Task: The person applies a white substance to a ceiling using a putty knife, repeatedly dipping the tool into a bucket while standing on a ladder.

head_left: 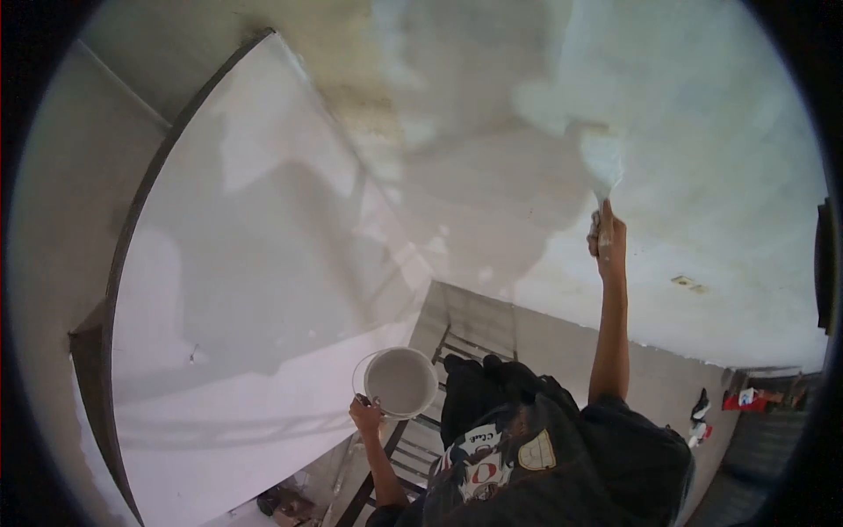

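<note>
My right hand [607, 235] is raised at the right, its fingers closed round the handle of a paintbrush [602, 167]. The wide, whitish bristles point up and lie against the pale painted surface [685, 202]; a shadow falls beside them. Low at the left, my left hand [365, 415] grips the edge of a white bucket [402, 382], thumb at the rim. Greyish-white paint fills the inside of the bucket, and its thin wire handle [355, 373] loops out on the left side.
Below me is a dark slatted frame [420, 457]. A white panel [237, 263] with a dark curved edge [140, 193] spans the left. A small wall fitting [689, 284] sits at right, and red and dark items [745, 400] hang lower right. A dark round shape [285, 503] at bottom is unclear.
</note>
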Available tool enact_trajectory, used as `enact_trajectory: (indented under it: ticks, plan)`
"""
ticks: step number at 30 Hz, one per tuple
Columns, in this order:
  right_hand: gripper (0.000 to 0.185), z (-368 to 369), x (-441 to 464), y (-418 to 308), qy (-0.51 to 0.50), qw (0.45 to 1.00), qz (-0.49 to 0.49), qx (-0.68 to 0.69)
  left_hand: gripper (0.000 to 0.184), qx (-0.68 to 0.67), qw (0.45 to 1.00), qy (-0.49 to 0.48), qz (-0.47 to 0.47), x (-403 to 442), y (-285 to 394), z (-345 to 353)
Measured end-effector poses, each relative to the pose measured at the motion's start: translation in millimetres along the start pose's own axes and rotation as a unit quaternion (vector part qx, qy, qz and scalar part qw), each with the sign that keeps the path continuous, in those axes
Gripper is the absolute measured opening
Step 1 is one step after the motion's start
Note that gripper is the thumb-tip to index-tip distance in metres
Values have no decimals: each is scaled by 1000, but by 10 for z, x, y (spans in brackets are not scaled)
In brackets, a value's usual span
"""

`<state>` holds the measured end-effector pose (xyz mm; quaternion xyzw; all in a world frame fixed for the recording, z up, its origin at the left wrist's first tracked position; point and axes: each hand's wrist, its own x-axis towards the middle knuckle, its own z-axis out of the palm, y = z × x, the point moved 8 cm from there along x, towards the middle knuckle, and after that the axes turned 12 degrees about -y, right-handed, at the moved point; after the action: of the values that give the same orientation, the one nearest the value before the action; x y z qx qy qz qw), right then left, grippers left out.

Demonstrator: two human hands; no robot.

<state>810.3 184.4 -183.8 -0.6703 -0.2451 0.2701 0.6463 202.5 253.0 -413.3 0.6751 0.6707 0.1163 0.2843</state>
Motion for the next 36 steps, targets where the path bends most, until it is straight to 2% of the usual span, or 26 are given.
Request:
enact_trajectory:
  ticks: [2,5,9,11,14,16,18,19,20,23,25,27,28,29,31,32,35,36]
  plan:
    - [43,-151,-111,184,14,999,38,-33,24,-5,1000,8,-2,-7,2,23]
    - [43,-309,-260,340,6,998,60,-11,24,-153,981,-48,-105,-100,192,-77]
    - [43,-393,-460,532,15,996,90,-24,25,-103,993,-15,-54,-31,183,-42]
    - [42,-304,-582,762,-28,991,129,-22,25,-32,999,3,-38,13,322,-91]
    - [39,17,-794,1179,-130,973,191,-18,24,-44,997,-40,-57,120,598,-211]
    - [35,413,-967,1407,-265,956,122,-22,24,-56,997,-32,-43,289,587,-224]
    - [34,889,-1207,1370,-338,932,111,-75,24,-84,996,-22,-26,452,569,-217]
    - [37,1135,-1307,1289,-394,898,103,-168,23,-14,1000,2,13,399,927,-464]
    - [40,1370,-1393,1217,-445,853,92,-256,23,-16,999,10,31,450,1022,-536]
    - [43,1958,-1618,1000,-561,772,-7,-298,24,-72,996,-4,46,616,1112,-735]
    - [41,2244,-1751,854,-578,742,9,-341,23,-16,993,29,111,722,1337,-959]
    - [39,2461,-1846,684,-573,732,8,-369,23,-35,990,17,132,869,1509,-1113]
    - [37,2548,-1862,602,-564,735,-4,-378,23,-47,993,-27,105,951,1607,-1175]
    - [35,2631,-1851,526,-553,738,-19,-387,24,-62,987,-17,147,1011,1765,-1273]
    - [30,2775,-1792,403,-502,749,-106,-419,24,27,980,-35,196,1348,1893,-1294]
    - [27,2824,-1761,326,-475,751,-148,-434,24,24,973,-72,216,1470,2021,-1318]
    - [27,3056,-1712,88,-468,693,-199,-512,23,53,946,-176,268,1622,2417,-1478]
    - [25,3085,-1694,61,-454,691,-211,-522,24,80,936,-201,276,1638,2540,-1518]
